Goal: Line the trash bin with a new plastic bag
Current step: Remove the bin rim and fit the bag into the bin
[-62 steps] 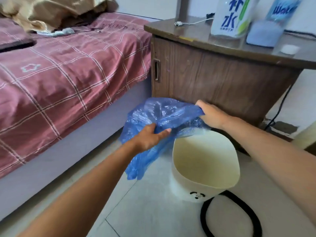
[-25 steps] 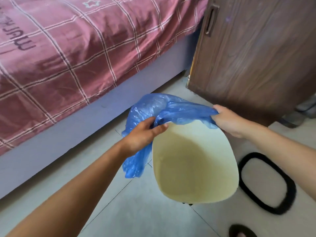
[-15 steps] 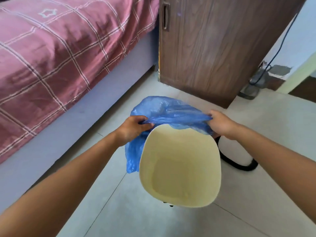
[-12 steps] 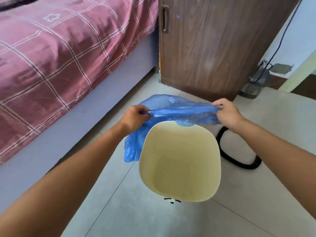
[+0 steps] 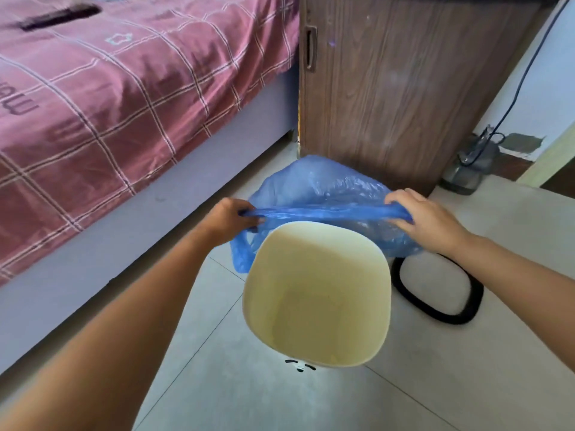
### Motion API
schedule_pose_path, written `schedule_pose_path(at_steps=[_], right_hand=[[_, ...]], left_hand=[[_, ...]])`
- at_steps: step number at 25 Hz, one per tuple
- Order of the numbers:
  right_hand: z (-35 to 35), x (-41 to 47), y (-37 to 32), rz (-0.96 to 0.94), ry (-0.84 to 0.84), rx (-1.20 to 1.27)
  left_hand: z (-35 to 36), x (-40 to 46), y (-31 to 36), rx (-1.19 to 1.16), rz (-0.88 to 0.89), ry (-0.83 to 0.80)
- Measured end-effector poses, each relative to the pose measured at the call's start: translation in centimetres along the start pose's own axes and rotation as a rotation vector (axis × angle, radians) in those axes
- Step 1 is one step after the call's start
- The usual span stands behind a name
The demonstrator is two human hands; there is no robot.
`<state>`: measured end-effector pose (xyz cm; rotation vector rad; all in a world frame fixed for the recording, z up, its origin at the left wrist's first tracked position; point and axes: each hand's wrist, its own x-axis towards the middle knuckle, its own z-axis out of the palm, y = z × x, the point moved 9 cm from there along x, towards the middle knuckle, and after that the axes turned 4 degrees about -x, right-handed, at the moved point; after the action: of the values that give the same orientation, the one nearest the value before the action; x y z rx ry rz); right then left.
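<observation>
A cream plastic trash bin [image 5: 317,309] stands upright on the tiled floor, and its inside is bare. A thin blue plastic bag [image 5: 314,185] hangs just above and behind the bin's far rim. My left hand [image 5: 228,220] grips the bag's mouth at the left, and my right hand [image 5: 427,217] grips it at the right. The bag's edge is pulled taut into a band between both hands. The rest of the bag puffs up behind the bin, and a flap hangs down at the bin's left side.
A bed with a red checked cover [image 5: 109,88] runs along the left. A brown wooden cabinet [image 5: 404,79] stands right behind the bin. A black oval ring [image 5: 435,309] lies on the floor to the right. A cable and a grey object [image 5: 469,169] sit by the wall.
Both hands have moved apart and stretched the bag's edge taut over the bin's far rim. The view has tilted down over the bin.
</observation>
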<state>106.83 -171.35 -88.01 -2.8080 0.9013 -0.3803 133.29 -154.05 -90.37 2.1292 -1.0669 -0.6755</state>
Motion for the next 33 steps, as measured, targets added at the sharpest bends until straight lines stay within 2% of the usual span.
schedule_pose_path(at_steps=[3, 5, 7, 9, 11, 13, 16, 17, 20, 22, 24, 26, 28, 31, 33], right_hand=[[0.5, -0.6, 1.3, 0.261, -0.111, 0.632], [1.7, -2.6, 1.3, 0.369, -0.246, 0.865], [2.5, -4.7, 1.1, 0.398, -0.326, 0.943], [2.8, -6.4, 1.1, 0.372, -0.335, 0.881], [2.4, -7.9, 1.0, 0.339, -0.29, 0.891], [1.1, -10.1, 0.1, 0.289, -0.225, 0.956], [2.3, -14.1, -2.1, 0.217, -0.271, 0.894], [3.2, -15.2, -2.7, 0.225, -0.305, 0.872], [5.2, -16.8, -3.8, 0.209, -0.305, 0.828], [5.3, -16.7, -4.9, 0.155, -0.282, 0.764], [6.8, -16.8, -5.2, 0.118, -0.35, 0.692], [8.8, -17.5, -4.8, 0.154, -0.414, 0.635], [10.1, -17.7, -4.9, 0.157, -0.432, 0.595], [12.1, -18.2, -4.8, 0.146, -0.503, 0.466], [13.9, -19.1, -4.0, 0.204, -0.624, 0.405]], left_hand=[[-0.8, -2.7, 0.5, -0.41, 0.013, 0.015], [0.0, -4.4, 0.2, -0.467, 0.037, -0.031], [1.0, -5.9, -0.5, -0.428, 0.004, -0.096], [1.1, -7.4, -0.9, -0.428, -0.045, -0.106], [0.5, -9.3, -0.2, -0.445, 0.018, -0.06], [0.9, -11.8, 0.2, -0.446, 0.116, -0.082], [2.5, -15.4, -1.1, -0.205, 0.208, -0.146], [2.9, -16.1, -2.0, -0.212, 0.194, -0.138], [3.2, -17.2, -3.1, -0.46, 0.145, -0.037], [3.1, -17.4, -3.8, -0.45, 0.147, 0.049], [4.1, -17.2, -4.9, -0.255, 0.175, 0.034], [6.1, -17.2, -5.1, 0.033, 0.355, -0.04], [8.8, -17.1, -6.5, 0.304, 0.459, -0.124], [11.4, -16.2, -11.1, 0.49, 0.409, -0.241], [11.3, -15.8, -14.3, 0.414, 0.249, -0.281]])
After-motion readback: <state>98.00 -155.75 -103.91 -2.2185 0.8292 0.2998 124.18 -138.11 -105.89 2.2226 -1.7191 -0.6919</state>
